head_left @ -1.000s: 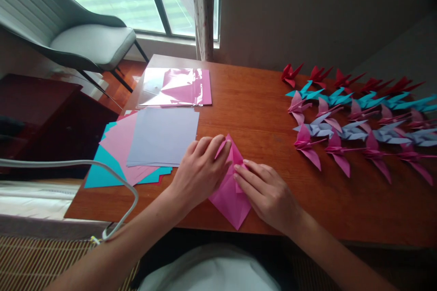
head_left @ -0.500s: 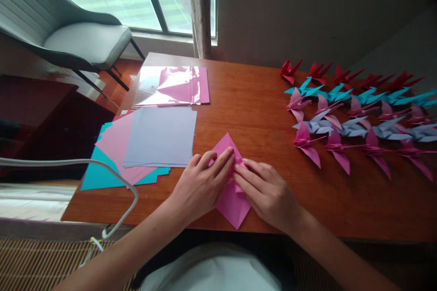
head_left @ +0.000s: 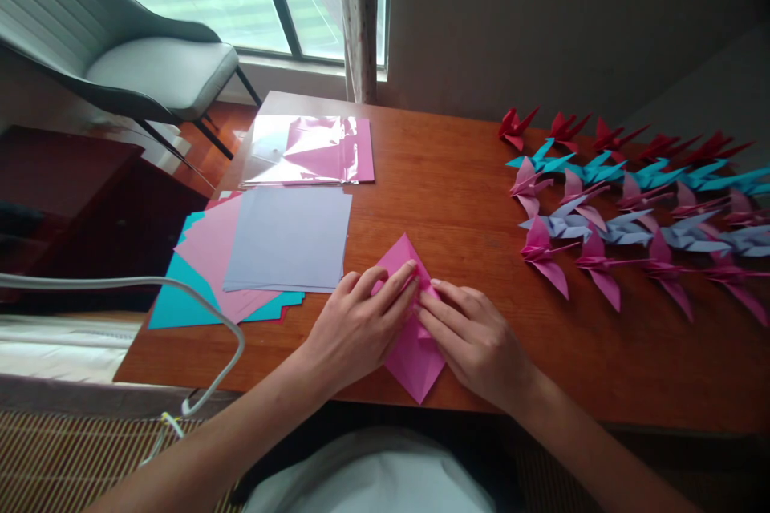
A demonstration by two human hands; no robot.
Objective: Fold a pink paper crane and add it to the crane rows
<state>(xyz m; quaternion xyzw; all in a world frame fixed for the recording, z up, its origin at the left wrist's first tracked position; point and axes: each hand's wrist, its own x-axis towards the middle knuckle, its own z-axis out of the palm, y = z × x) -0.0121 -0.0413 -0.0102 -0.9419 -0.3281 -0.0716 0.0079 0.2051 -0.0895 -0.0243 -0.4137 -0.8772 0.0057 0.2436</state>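
Observation:
A partly folded pink paper [head_left: 414,359] lies diamond-wise on the wooden table [head_left: 457,200] near its front edge. My left hand [head_left: 354,329] rests on the paper's left half, fingers pressed together flat on a fold. My right hand [head_left: 475,341] covers the right half, its fingertips meeting the left ones at the paper's middle crease. Both hands press the paper down against the table. The paper's top corner and bottom corner stick out beyond my hands.
A stack of lilac, pink and teal sheets [head_left: 265,248] lies to the left, a clear packet of pink paper [head_left: 310,151] behind it. Rows of several folded cranes [head_left: 626,216] fill the right side. A chair [head_left: 138,64] stands by the window; a white cable [head_left: 180,296] hangs at left.
My left fingers slid down from the paper's top corner and flattened the raised flap onto the table. My right hand has barely moved.

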